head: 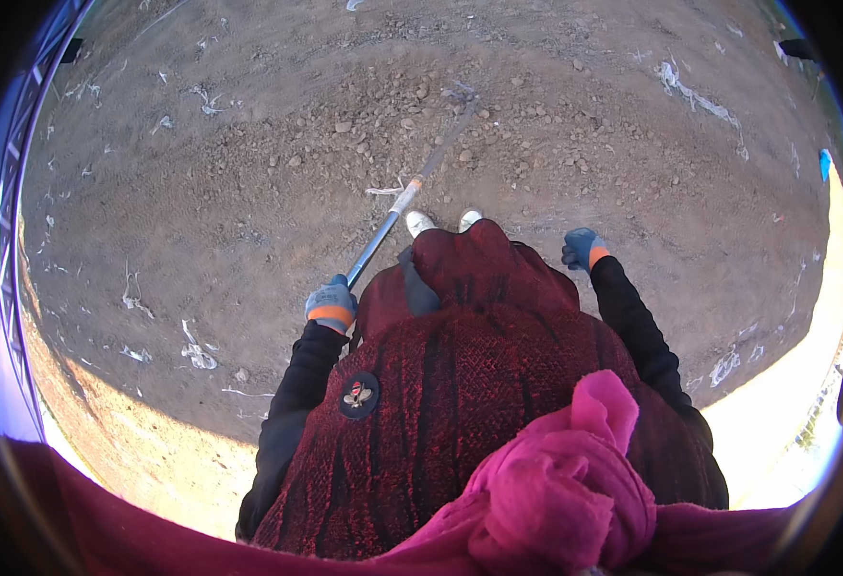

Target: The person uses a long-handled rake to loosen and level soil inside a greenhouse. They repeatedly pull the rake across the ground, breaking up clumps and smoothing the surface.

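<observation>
My left hand (331, 302), in a grey glove with an orange cuff, is wrapped around the near end of a long-handled tool (374, 247). The shaft runs away from me past my shoes, with pale wrapping and an orange band partway along. Its far head (461, 92) rests at or just over the loose clods; blur hides whether it is a rake or a hoe. Out to the other side, my right hand (583, 248) wears a matching glove. Its fingers are curled in, nothing shows in them, and it is apart from the tool.
Bare soil with clods (407, 122) spreads before my white shoes (419, 222). Shreds of whitish plastic film (702, 101) lie scattered across it. A metal lattice truss (12, 165) rises at the left rim. Sunlit ground (155, 453) borders the shade behind me.
</observation>
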Motion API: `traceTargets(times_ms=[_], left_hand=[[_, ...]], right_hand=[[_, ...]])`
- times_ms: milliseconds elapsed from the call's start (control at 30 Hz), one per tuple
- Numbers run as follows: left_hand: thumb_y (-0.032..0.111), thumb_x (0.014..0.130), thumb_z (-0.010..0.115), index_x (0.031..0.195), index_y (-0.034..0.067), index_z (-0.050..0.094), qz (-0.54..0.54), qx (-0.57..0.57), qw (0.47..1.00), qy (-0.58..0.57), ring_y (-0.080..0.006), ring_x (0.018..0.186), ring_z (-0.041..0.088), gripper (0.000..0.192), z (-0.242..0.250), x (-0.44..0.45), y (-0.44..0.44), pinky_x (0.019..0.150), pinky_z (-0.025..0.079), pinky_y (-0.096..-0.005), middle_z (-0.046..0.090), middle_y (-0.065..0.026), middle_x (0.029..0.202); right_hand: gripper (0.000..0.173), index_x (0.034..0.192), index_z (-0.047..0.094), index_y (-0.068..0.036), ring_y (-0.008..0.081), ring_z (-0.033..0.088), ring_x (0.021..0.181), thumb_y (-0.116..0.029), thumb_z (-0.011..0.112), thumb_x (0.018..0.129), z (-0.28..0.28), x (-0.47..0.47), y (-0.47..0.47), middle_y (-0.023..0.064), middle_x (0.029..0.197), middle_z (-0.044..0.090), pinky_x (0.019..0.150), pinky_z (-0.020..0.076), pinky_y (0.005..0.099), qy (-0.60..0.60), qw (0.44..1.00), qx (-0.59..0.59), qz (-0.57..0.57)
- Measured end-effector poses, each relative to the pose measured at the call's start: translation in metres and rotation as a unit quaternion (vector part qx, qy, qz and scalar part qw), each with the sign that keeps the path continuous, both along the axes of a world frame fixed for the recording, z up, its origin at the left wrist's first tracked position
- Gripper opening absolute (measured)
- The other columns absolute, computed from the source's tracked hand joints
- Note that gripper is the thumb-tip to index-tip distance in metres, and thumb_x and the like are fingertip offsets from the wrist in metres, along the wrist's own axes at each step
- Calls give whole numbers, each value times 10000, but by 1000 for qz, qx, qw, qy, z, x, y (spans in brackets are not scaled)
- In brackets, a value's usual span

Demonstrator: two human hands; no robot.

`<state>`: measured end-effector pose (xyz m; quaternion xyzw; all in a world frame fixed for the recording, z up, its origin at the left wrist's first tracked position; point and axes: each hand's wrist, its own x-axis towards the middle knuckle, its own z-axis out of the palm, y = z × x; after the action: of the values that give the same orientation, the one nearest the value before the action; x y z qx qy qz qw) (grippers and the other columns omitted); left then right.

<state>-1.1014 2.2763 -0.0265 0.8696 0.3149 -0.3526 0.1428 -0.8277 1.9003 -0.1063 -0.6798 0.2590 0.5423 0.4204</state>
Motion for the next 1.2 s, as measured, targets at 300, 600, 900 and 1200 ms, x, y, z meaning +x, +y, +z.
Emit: traceTargets(times_ms=[300, 600, 900, 1200], left_hand=[[243, 721, 541, 856, 30, 530, 108, -89, 990, 14, -325, 764, 588, 252, -2, -5, -19, 663, 452, -401, 591, -205, 777], [256, 745, 509, 833, 49, 505, 126, -35, 983, -130, -397, 699, 551, 225, 5, -25, -51, 617, 434, -452, 571, -226, 716], [254, 789, 449, 872, 46, 502, 130, 37, 990, -41, -368, 743, 574, 230, 2, -2, -64, 651, 445, -450, 586, -212, 749], [228, 761, 493, 858, 22, 543, 160, -14, 986, -37, -359, 832, 559, 234, -28, -21, -57, 699, 443, -409, 585, -212, 865]], right_hand=[[129, 640, 407, -102, 138, 406, 422, -130, 457, 755, 10, 13, 14, 31, 530, 404, 376, 314, 271, -7, 998, 67, 16], [160, 605, 344, -150, 142, 386, 415, -115, 419, 742, 3, 28, -13, 28, 526, 363, 370, 308, 290, -16, 999, -31, 30], [138, 602, 360, -101, 138, 326, 381, -80, 419, 726, -8, 29, -9, 48, 519, 359, 352, 252, 276, 20, 997, 72, 4], [135, 614, 349, -117, 136, 326, 381, -79, 405, 731, -18, 31, -26, 43, 527, 357, 352, 259, 281, 50, 998, 37, -3]])
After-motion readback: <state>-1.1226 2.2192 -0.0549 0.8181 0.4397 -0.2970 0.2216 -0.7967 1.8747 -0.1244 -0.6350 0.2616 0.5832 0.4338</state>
